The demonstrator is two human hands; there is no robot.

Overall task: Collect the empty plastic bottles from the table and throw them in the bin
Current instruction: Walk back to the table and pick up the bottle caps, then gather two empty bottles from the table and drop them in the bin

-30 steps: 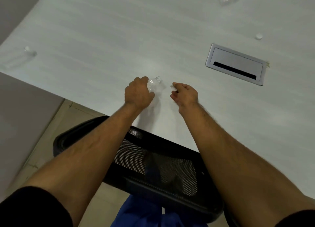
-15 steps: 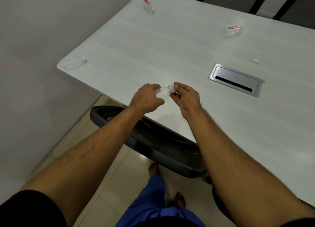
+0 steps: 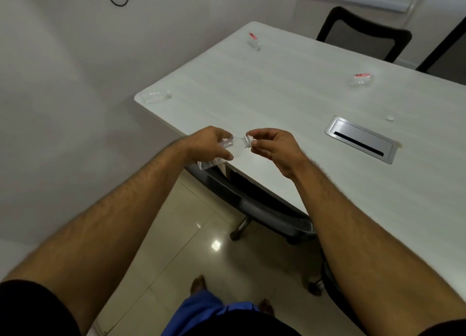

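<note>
Over the white worktop (image 3: 277, 96) edge, we grip the clear bottle (image 3: 235, 147) in the left hand (image 3: 210, 144) while the right hand (image 3: 273, 144) pinches its neck, keeping it level.

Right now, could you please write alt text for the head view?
A left hand holds a clear bottle while the right hand pinches its neck. Three more bottles lie on the white table.
</note>
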